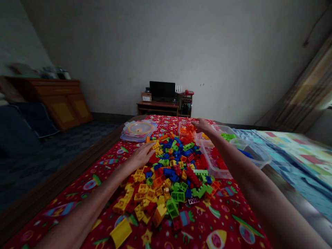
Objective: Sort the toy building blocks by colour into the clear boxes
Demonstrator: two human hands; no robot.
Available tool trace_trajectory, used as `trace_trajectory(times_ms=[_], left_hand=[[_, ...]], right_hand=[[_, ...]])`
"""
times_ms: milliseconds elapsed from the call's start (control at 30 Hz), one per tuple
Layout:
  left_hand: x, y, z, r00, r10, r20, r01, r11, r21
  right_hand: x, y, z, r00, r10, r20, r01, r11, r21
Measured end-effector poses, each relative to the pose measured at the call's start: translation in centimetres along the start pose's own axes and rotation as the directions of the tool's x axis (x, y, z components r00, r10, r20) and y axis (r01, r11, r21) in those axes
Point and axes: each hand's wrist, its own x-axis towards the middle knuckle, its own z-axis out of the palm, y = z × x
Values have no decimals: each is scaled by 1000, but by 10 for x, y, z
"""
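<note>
Right hand (201, 125), released, hovered by orange-block bin (179, 128); rightward sat red-block bin (220, 174), green-block bin (220, 127), blue-block bin (264, 162). Left hand (142, 154): couldn't tell grip.

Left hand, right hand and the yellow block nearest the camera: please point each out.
Left hand (141, 155), head view: back of the hand.
Right hand (203, 125), head view: back of the hand.
Yellow block (121, 233), head view: its broad visible face.

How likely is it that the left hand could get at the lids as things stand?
Probably yes: the left hand, by the bricks, is close to the lids, with red cloth between; the boxes stand on the other side.
</note>
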Motion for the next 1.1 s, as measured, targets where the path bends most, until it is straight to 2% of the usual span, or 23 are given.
trace_trajectory(times_ms=[133, 300, 367, 467, 567, 767, 933, 1100], left_hand=[[2, 1, -9, 999, -15, -38, 11, 996, -88], [9, -9, -21, 970, -122, -210, 106, 991, -85], [15, -14, -22, 967, -162, -195, 152, 986, -67], [28, -20, -18, 961, -264, -87, 263, 965, -20], [41, -24, -11, 950, -311, -18, 311, 951, -1], [61, -29, -11, 945, -328, 19, 328, 945, -1], [85, -27, -13, 957, -287, 51, 288, 958, -12], [112, -21, 1, 968, -228, 108, 234, 971, -40]], right_hand=[[-19, -23, -1, 994, -106, 33, 109, 984, -141], [-71, -38, 0, 934, -351, 64, 355, 933, -63], [-90, -41, -4, 910, -407, 77, 409, 912, -18], [-108, -45, -9, 910, -404, 89, 402, 915, 40], [-111, -43, -10, 926, -368, 88, 366, 930, 40], [-103, -32, -7, 935, -347, 76, 347, 938, 14], [-98, -29, -10, 938, -342, 53, 341, 939, 36], [-97, -25, -11, 932, -359, 45, 360, 933, -24]])
